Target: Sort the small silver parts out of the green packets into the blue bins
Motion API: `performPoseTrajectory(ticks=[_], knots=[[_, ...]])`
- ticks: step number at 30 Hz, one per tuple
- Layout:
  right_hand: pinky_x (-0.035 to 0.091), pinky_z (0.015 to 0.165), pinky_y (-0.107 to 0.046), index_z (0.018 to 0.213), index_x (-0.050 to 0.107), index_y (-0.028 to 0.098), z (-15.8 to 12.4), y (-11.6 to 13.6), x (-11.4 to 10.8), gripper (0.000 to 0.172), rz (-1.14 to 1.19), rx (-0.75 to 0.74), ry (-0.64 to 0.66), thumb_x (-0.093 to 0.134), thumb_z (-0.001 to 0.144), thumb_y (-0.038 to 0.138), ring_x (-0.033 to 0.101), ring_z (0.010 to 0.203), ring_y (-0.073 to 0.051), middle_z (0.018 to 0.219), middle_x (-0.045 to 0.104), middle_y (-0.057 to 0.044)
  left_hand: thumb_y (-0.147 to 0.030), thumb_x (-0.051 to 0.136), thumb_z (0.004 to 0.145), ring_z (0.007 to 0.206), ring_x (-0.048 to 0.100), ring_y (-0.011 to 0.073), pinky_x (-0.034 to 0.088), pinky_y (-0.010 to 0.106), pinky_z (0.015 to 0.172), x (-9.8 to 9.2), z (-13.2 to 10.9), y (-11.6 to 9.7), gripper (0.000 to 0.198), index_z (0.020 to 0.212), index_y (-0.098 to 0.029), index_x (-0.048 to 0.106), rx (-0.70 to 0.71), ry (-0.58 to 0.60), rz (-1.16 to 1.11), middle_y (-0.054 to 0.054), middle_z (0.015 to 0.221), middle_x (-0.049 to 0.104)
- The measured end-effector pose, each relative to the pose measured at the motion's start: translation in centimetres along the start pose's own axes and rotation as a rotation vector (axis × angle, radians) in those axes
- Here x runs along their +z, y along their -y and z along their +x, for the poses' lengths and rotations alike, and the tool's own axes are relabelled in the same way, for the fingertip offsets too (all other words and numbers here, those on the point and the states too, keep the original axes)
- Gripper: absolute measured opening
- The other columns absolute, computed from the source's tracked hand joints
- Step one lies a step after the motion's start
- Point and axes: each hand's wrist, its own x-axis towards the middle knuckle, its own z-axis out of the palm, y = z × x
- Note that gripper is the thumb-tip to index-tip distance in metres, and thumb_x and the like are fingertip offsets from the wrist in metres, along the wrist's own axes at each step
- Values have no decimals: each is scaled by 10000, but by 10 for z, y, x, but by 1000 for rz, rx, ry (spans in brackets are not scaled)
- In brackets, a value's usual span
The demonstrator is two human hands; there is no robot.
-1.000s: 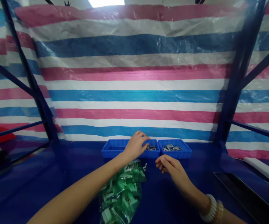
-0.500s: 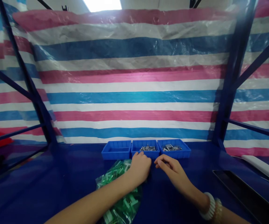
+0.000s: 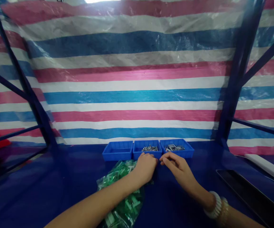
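Observation:
My left hand (image 3: 146,167) rests curled on the blue table just in front of the middle blue tray (image 3: 147,153), fingers closed; what they hold is hidden. My right hand (image 3: 177,166) sits close beside it with fingertips pinched together, in front of the right blue tray (image 3: 177,152). Both these trays hold small metal parts. The left blue tray (image 3: 118,151) looks empty. A clear bag of green and white plastic parts (image 3: 122,196) lies under my left forearm.
A striped pink, white and blue tarp (image 3: 137,79) closes off the back. Dark blue frame posts stand at left (image 3: 36,107) and right (image 3: 232,95). A dark flat tray (image 3: 248,196) lies at the right, a white bar (image 3: 267,166) beyond it.
My left hand drew back from over the middle tray to the table in front of it. Both hands have come close together.

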Motion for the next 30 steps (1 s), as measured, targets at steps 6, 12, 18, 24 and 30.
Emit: performPoseTrajectory(ticks=[6, 12, 18, 24, 30], knots=[[480, 675, -287, 815, 638, 179, 2, -3, -3, 218, 8, -34, -16, 509, 879, 344, 622, 734, -182, 752, 640, -30, -16, 542, 713, 815, 654, 256, 479, 353, 775, 1, 3, 2, 192, 806, -128, 666, 20, -82, -274, 115, 856, 687], [507, 695, -312, 939, 615, 182, 0, -3, -1, 140, -44, -72, -44, 559, 834, 257, 631, 772, -193, 860, 642, -53, -35, 520, 735, 779, 668, 165, 506, 245, 680, -13, -13, 3, 236, 934, -123, 611, -66, -182, -720, 71, 861, 703], [506, 676, -277, 925, 659, 198, -14, 13, 8, 163, -107, -237, 116, 562, 818, 121, 629, 740, -162, 841, 668, -38, -86, 697, 660, 741, 641, 104, 486, 203, 709, -17, -50, -4, 238, 879, -129, 614, -376, -177, -1794, 39, 836, 667], [497, 676, -263, 863, 680, 204, -18, 17, 7, 74, -124, -207, 84, 614, 835, 187, 638, 726, -159, 792, 686, -25, -134, 781, 653, 749, 648, 122, 494, 227, 764, -18, -61, -9, 223, 829, -114, 645, -395, -171, -1957, 50, 782, 668], [458, 622, -255, 804, 652, 183, -19, 16, 13, 180, 61, 75, 80, 597, 858, 345, 594, 677, -155, 723, 634, -16, -137, 779, 661, 707, 618, 93, 462, 171, 651, -19, -65, -20, 213, 827, -138, 647, -329, -311, -1752, 18, 750, 672]])
